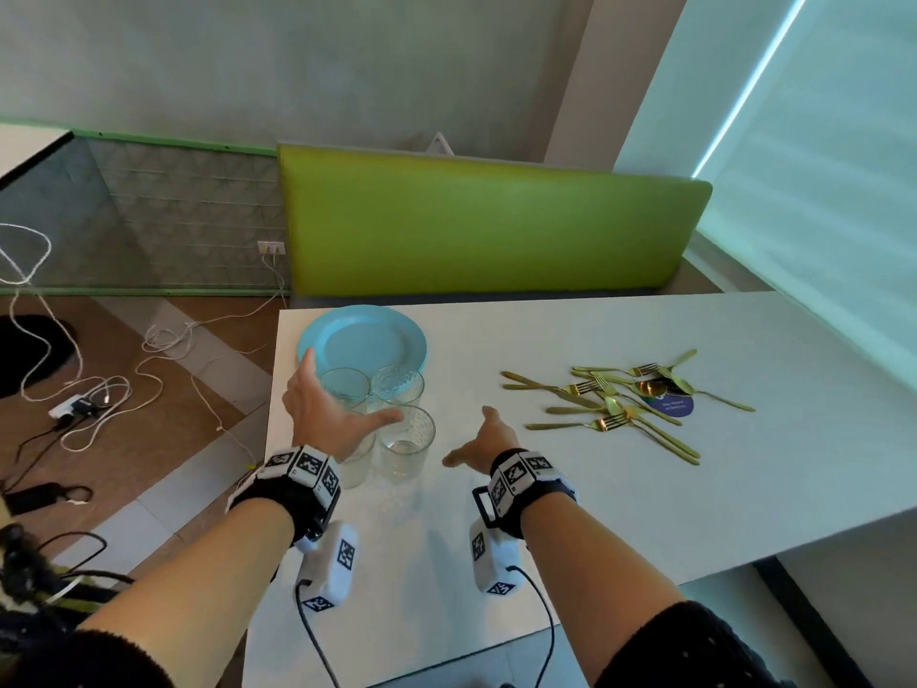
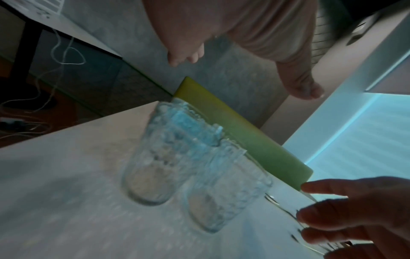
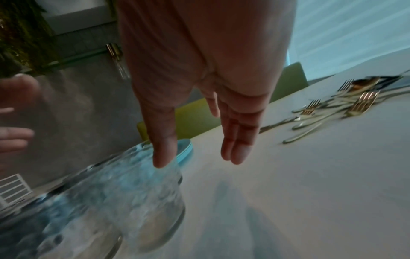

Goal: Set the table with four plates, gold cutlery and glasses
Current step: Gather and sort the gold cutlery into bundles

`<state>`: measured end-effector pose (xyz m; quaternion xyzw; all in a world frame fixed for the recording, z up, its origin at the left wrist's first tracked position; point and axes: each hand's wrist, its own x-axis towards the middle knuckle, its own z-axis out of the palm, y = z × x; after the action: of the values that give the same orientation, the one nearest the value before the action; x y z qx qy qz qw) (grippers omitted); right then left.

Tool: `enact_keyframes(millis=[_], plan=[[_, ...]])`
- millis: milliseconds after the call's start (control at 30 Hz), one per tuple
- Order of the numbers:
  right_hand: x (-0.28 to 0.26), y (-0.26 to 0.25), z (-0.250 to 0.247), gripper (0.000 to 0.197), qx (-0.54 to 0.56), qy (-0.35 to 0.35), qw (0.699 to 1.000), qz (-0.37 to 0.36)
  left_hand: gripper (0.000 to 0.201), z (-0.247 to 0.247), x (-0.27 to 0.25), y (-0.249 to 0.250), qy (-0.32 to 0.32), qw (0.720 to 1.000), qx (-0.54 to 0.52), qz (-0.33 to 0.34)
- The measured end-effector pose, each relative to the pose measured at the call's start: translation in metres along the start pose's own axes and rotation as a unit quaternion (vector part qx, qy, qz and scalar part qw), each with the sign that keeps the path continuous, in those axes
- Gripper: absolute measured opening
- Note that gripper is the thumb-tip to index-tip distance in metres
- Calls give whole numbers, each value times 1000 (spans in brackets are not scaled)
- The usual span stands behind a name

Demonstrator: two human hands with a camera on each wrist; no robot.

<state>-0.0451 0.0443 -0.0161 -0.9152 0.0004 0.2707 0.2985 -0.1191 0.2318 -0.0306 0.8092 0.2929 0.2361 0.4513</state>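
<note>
A stack of light-blue plates (image 1: 364, 335) sits at the far left corner of the white table (image 1: 595, 489). Just in front of it stand several clear patterned glasses (image 1: 407, 439) in a tight cluster, blurred in both wrist views (image 2: 155, 166) (image 3: 133, 201). Gold forks, knives and spoons lie in a loose pile (image 1: 630, 399) (image 3: 346, 105) on the right. My left hand (image 1: 342, 394) hovers open over the glasses, its thumb stretched toward the nearest one. My right hand (image 1: 471, 437) is open with straight fingers (image 3: 235, 138), just right of the glasses, holding nothing.
A green padded bench back (image 1: 486, 225) runs behind the table's far edge. A dark blue round disc (image 1: 670, 404) lies under the cutlery. White cables and a power strip (image 1: 74, 407) are on the floor to the left. A bright window blind (image 1: 818, 166) is at the right.
</note>
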Motion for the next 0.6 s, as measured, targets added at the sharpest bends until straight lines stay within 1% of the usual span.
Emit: enact_keyframes(millis=[67, 100, 133, 233, 300, 400, 500, 600], plan=[[0, 5, -17, 99, -5, 14, 1000, 3, 132, 5, 1, 26, -17, 1000, 1, 6], [1, 9, -25, 97, -5, 22, 1000, 4, 124, 11, 3, 38, -28, 1000, 3, 5], [1, 14, -33, 96, -6, 27, 1000, 6, 113, 18, 5, 50, -41, 999, 8, 12], [8, 35, -56, 89, -1, 38, 999, 14, 76, 50, 15, 77, -65, 996, 24, 63], [13, 50, -71, 85, 8, 43, 999, 17, 58, 74, 18, 93, -87, 992, 29, 86], [28, 81, -100, 74, 5, 45, 999, 31, 46, 122, 20, 117, -156, 980, 61, 106], [44, 108, -134, 67, -4, 48, 996, 69, 40, 171, 24, 134, -244, 959, 99, 103], [62, 132, -168, 63, -7, 47, 995, 88, 34, 215, 32, 142, -304, 936, 141, 106]])
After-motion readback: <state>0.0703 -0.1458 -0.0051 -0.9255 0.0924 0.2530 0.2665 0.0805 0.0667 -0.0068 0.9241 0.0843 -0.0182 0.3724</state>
